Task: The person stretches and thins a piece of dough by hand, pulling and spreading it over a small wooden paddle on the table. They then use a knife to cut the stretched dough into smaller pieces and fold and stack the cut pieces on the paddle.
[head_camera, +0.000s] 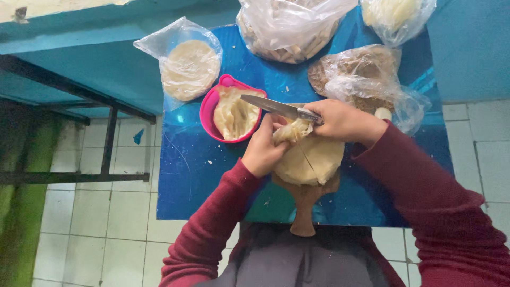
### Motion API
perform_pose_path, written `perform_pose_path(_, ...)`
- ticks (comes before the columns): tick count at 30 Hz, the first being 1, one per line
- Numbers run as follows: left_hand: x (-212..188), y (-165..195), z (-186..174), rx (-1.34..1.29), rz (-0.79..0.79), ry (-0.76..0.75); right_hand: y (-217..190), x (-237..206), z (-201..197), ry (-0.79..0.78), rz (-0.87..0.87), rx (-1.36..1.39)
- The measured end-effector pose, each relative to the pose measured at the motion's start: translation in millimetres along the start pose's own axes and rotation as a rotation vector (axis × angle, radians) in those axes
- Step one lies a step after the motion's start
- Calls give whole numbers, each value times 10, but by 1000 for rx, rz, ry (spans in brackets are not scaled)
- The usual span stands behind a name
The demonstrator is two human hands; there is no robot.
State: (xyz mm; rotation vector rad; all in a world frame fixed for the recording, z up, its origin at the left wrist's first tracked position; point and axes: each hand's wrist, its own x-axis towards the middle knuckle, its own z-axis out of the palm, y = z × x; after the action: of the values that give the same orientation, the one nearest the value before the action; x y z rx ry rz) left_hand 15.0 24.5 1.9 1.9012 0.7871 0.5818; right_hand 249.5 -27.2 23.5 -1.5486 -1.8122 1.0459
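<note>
Soft, floppy dough sheets likely tear easily, so we pinch one edge with our left hand while our right hand grips the knife.

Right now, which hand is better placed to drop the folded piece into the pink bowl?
Probably the left hand: it pinches the folded wrapper piece and lies nearer the pink bowl. The right hand has its grip on the knife.
</note>
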Motion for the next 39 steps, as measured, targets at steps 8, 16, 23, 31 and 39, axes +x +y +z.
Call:
perform_pose_path(8, 32, -38, -26, -179, -91, -36, -65, 47, -22, 19, 56, -69)
perform_pose_path(16, -16, -33, -79, -78, -149, -58, 25, 108, 54, 23, 103, -147)
perform_pose_path(23, -159, -113, -119, -192, -110, -94, 127, 134, 98, 70, 64, -287)
perform_pose_path(31, -254, -179, -258, -233, -194, -169, 103, 143, 83, 68, 184, -292)
perform_pose_path(39, -592, 244, -553, -256, -226, -177, -34, 75, 28, 186, 77, -298)
